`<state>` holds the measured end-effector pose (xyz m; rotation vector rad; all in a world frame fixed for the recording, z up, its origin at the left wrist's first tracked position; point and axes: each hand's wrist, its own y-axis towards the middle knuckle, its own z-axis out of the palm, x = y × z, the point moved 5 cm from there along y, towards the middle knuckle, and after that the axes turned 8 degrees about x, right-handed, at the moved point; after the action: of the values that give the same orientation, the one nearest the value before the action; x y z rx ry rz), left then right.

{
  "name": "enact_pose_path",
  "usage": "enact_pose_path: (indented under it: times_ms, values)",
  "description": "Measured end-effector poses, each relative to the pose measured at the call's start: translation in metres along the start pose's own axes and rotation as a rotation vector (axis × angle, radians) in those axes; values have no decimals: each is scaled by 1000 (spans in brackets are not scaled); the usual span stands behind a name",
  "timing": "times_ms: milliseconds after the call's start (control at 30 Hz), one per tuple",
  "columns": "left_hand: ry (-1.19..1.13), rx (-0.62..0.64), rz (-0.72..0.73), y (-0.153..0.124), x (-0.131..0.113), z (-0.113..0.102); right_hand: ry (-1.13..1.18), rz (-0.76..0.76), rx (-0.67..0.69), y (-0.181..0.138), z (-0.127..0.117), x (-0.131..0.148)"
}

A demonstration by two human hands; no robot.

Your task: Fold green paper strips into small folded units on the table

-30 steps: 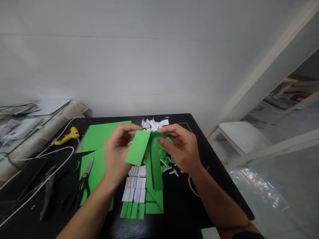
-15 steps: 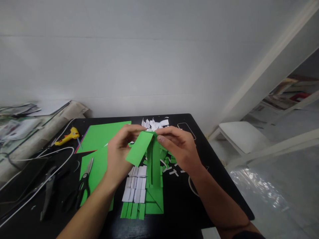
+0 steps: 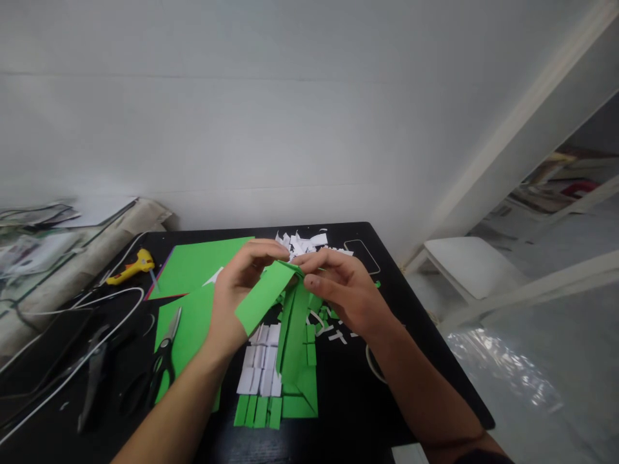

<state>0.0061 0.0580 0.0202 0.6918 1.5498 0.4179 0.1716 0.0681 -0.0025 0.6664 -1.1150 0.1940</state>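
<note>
Both hands meet over the middle of the table around a folded green paper strip (image 3: 267,298). My left hand (image 3: 236,283) grips its upper end from the left, fingers curled behind it. From the right, my right hand (image 3: 345,287) pinches the fold, thumb in front. One flap slants down to the left, and a longer part hangs toward the table. Below lie a green paper piece with diagonal creases (image 3: 300,406), folded white paper pieces (image 3: 261,370) in rows, and small folded green pieces (image 3: 258,412) at the front.
White paper scraps (image 3: 302,243) lie behind the hands. Left are green sheets (image 3: 193,267), scissors (image 3: 164,354), a yellow glue gun (image 3: 138,267) and a white cable (image 3: 116,328). A phone-shaped outline (image 3: 362,256) lies at the back right. A white stool (image 3: 459,264) stands beyond the table.
The folded green strip has turned slightly, its flap swinging to the left and its long part tilting. My right-hand fingers have shifted left over the fold.
</note>
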Motion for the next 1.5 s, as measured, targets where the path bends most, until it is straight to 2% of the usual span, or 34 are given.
enact_pose_path:
  times_ms: [133,233,367,467,633,767,933,1500]
  values:
    - [27,-1,28,-2,0,3,-63,-18,-41,-1,1,3]
    - [150,-3,81,-4,-2,0,-141,-50,-85,0,0,10]
    - [412,48,261,-7,-12,-4,-233,-83,-197,-2,-4,19]
    - [498,62,345,-9,-21,-6,-276,-104,-247,-4,-4,23]
    - [500,47,248,-10,-21,-5,-399,-215,-201,-6,4,27]
    - [326,-8,91,-12,-10,-8,-530,-324,-163,-8,9,30]
    - [126,-31,0,-11,-6,-9,-587,-388,-125,-9,10,33]
    - [-20,10,0,-8,-7,-7,-663,-459,-81,-10,16,39]
